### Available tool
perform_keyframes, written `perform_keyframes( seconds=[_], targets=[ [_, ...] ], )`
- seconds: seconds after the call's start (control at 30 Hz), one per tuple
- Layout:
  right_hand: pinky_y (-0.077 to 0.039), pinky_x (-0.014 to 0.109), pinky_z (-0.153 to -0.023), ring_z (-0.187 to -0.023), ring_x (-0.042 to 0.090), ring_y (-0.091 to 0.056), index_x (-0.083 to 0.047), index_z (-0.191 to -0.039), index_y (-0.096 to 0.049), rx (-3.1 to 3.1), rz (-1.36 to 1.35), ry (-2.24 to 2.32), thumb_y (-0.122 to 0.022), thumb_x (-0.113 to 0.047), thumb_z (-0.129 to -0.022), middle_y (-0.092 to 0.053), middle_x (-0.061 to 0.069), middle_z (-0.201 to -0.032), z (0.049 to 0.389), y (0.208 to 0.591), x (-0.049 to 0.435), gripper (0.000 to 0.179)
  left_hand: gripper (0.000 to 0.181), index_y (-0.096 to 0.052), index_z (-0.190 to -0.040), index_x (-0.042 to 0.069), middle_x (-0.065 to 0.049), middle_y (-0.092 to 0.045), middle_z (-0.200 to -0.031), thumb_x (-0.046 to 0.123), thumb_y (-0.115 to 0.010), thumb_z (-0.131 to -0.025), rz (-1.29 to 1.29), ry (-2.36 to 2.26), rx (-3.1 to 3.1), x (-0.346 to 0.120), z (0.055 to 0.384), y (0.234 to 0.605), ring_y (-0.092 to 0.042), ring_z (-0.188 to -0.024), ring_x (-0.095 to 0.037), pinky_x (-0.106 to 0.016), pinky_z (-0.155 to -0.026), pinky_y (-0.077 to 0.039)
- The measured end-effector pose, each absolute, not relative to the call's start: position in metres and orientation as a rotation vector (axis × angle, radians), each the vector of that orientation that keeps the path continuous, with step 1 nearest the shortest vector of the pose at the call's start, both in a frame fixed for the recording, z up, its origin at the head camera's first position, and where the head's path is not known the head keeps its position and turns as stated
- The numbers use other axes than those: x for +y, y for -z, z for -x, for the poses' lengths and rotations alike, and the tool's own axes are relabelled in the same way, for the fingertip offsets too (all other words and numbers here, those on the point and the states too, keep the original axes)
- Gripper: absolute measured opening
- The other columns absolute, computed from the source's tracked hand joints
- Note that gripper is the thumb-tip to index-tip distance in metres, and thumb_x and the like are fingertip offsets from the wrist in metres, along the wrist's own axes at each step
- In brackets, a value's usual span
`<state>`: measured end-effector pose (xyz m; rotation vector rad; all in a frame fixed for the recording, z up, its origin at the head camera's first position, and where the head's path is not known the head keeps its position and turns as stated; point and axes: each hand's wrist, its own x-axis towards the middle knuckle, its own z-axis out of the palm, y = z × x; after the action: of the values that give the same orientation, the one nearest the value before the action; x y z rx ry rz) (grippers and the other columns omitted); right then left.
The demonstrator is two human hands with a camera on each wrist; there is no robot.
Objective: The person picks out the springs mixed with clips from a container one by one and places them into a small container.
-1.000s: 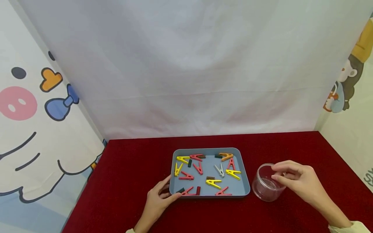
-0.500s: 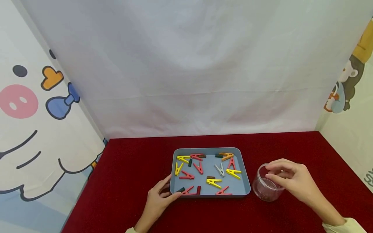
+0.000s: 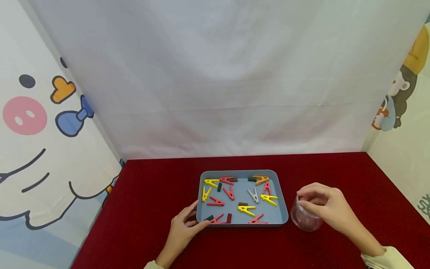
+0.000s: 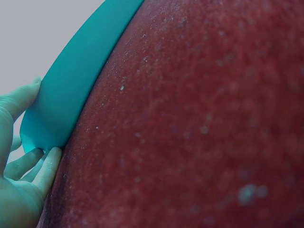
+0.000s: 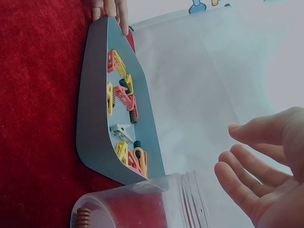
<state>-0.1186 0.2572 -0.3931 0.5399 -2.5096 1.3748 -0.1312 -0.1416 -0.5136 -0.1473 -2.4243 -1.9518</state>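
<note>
My left hand [image 3: 181, 228] holds the near left corner of a blue-grey tray [image 3: 275, 217], thumb at the front wall and fingers along the side. Red, yellow, orange and grey plastic clips lie in the tray, among them a yellow clip [image 3: 246, 211]. Small coil springs [image 3: 229, 218] in red, brown and dark green lie there too. To the tray's right stands a clear round jar [image 3: 300, 216], with a brown coil spring [image 5: 83, 217] at its bottom. My right hand [image 3: 325, 204] is at the jar's mouth; its fingers are parted from the thumb, with nothing between them.
A red cloth [image 3: 161, 186] covers the table. Behind it hangs a white curtain [image 3: 235, 93], and printed cartoon panels stand at both sides, such as the left panel [image 3: 30, 157]. The jar stands close to the tray's right wall.
My right hand has shifted left across the jar's mouth, towards the tray. The brown spring at the jar's bottom shows more clearly than before. The left hand and tray have stayed in place.
</note>
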Motion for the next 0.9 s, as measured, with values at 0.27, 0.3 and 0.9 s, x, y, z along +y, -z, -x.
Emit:
perform_keyframes(
  seconds=[0.27,0.3,0.9],
  targets=[
    [-0.053,0.023,-0.060,-0.073,0.012,-0.063,-0.010,-0.096,-0.070,-2.491,-0.594,-1.385,-0.078,0.001,-0.075,-0.066,-0.001,-0.089,0.125,0.398,0.251,0.025,0.070,-0.050,-0.138,0.014,-0.012,-0.057,-0.122,0.018,-0.081,-0.076,0.146,1.939,-2.434,-0.141,0.130,0.508,-0.058,-0.107,-0.026,-0.024,-0.076,-0.052],
    [-0.053,0.023,-0.060,-0.072,0.012,-0.063,-0.010,-0.096,-0.070,-2.497,-0.591,-1.381,-0.078,0.001,-0.075,-0.066,-0.002,-0.089,0.125,0.399,0.251,0.025,0.070,-0.049,-0.139,0.012,-0.013,-0.057,-0.122,0.016,-0.081,-0.076,0.147,1.941,-2.438,-0.140,0.129,0.505,-0.057,-0.108,-0.027,-0.024,-0.076,-0.052],
    [-0.052,0.025,-0.057,-0.066,0.012,-0.061,-0.012,-0.090,-0.071,-2.556,-0.553,-1.341,-0.079,-0.001,-0.075,-0.066,0.004,-0.084,0.133,0.400,0.233,0.021,0.071,-0.048,-0.138,0.005,-0.019,-0.056,-0.124,0.013,-0.080,-0.076,0.156,1.959,-2.447,-0.136,0.118,0.478,-0.056,-0.109,-0.034,-0.027,-0.077,-0.053]
  ],
)
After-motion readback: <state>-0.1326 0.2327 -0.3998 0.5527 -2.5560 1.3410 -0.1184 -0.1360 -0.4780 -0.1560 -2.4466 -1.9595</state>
